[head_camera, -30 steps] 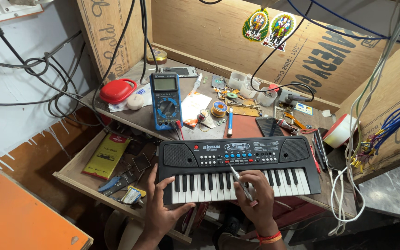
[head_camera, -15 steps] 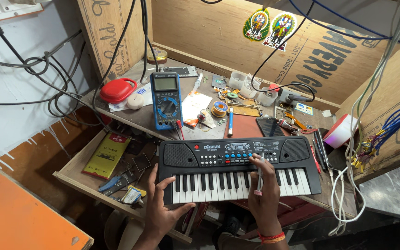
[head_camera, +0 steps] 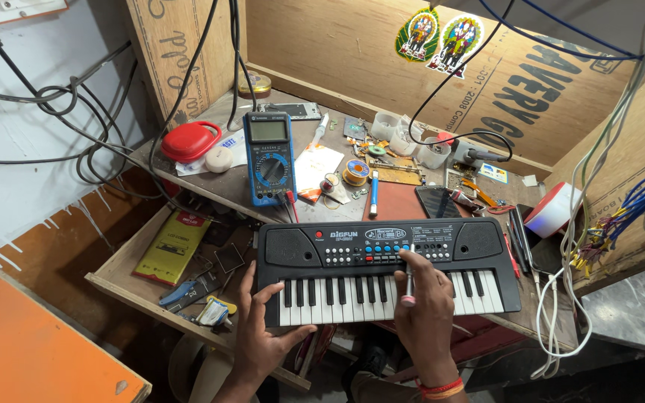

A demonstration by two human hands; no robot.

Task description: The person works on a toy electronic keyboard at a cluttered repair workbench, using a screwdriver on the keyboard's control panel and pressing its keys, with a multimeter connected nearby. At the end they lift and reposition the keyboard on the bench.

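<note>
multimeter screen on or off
Cannot tell for sure. The blue multimeter lies flat on the bench behind the keyboard, and its grey display shows no readable digits from the head view, so it looks blank.

I log: blue multimeter [head_camera: 270, 158], far-left on the counter [head_camera: 352, 209], grey rectangular screen at its top. Two oval stickers [head_camera: 439, 36], yellow and green rimmed, on the far board wall. Yellow-green flat package [head_camera: 172, 246] with a red top, in the near-left drawer. Dark phone screen [head_camera: 440, 201], right of centre. Small pale label card [head_camera: 493, 173], far right. Oval label on the toy keyboard [head_camera: 387, 269] panel.
</note>
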